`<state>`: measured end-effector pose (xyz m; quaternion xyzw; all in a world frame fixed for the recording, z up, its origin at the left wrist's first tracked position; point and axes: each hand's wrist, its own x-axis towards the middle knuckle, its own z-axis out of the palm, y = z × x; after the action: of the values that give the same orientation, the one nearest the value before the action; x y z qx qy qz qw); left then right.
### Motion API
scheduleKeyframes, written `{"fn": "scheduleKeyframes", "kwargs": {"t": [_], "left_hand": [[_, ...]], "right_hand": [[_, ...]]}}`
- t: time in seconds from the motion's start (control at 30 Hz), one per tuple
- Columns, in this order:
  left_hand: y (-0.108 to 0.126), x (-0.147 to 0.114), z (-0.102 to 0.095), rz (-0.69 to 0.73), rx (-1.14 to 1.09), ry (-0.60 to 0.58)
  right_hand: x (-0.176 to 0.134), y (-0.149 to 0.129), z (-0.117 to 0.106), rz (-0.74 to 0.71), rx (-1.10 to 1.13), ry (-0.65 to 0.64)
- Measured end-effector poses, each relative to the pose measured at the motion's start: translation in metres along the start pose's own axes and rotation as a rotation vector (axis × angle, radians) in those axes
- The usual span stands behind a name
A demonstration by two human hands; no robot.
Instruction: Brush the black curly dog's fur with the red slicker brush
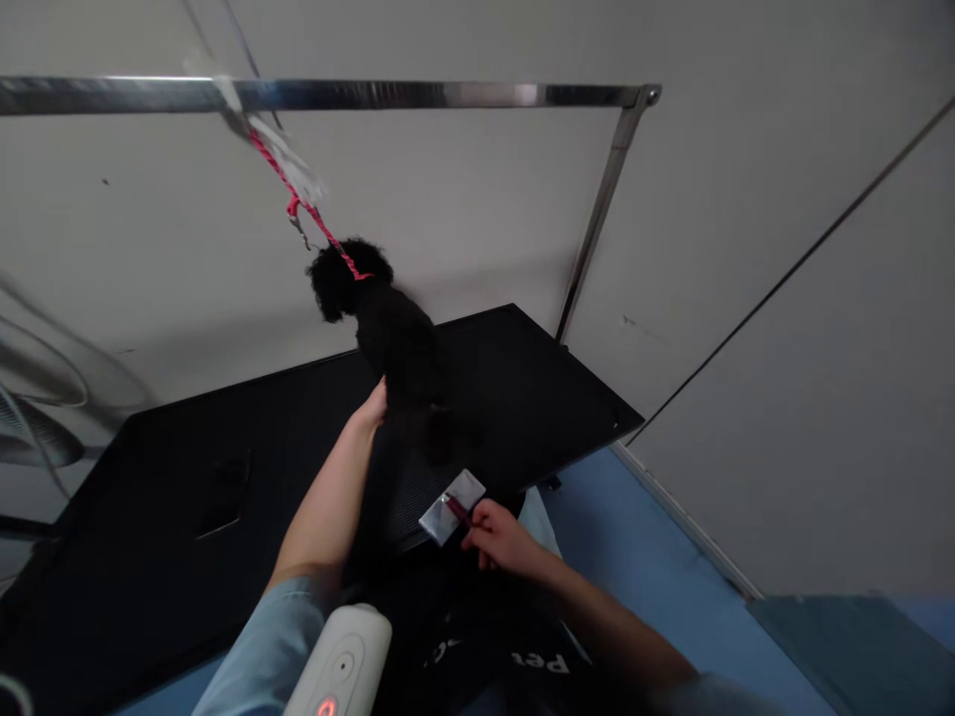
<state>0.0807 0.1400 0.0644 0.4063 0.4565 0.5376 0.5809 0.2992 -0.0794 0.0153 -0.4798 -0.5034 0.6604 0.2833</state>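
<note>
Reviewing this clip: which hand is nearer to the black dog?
The left hand. It is against the body of the black dog, while the right hand is apart from it, holding a dark red tool at the silvery packet.

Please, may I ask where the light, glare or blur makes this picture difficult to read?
Head view: dim overall, so the black dog nearly merges with the black table, its rear soft and hard to make out; head view: pale highlights streak the metal bar; head view: soft shadows darken the wall.
</note>
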Motion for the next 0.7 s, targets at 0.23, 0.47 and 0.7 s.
{"fn": "scheduleKeyframes", "kwargs": {"t": [0.23, 0.47, 0.7], "left_hand": [[0.004, -0.002, 0.025, 0.053, 0.038, -0.13], [0.007, -0.006, 0.036, -0.135, -0.035, -0.247], [0.009, -0.005, 0.044, -0.129, -0.093, -0.236]], "right_hand": [[0.032, -0.071, -0.008, -0.358, 0.185, 0.152], [0.014, -0.03, -0.003, -0.01, 0.234, -0.148], [0.033, -0.057, -0.03, -0.224, 0.226, 0.053]]}}
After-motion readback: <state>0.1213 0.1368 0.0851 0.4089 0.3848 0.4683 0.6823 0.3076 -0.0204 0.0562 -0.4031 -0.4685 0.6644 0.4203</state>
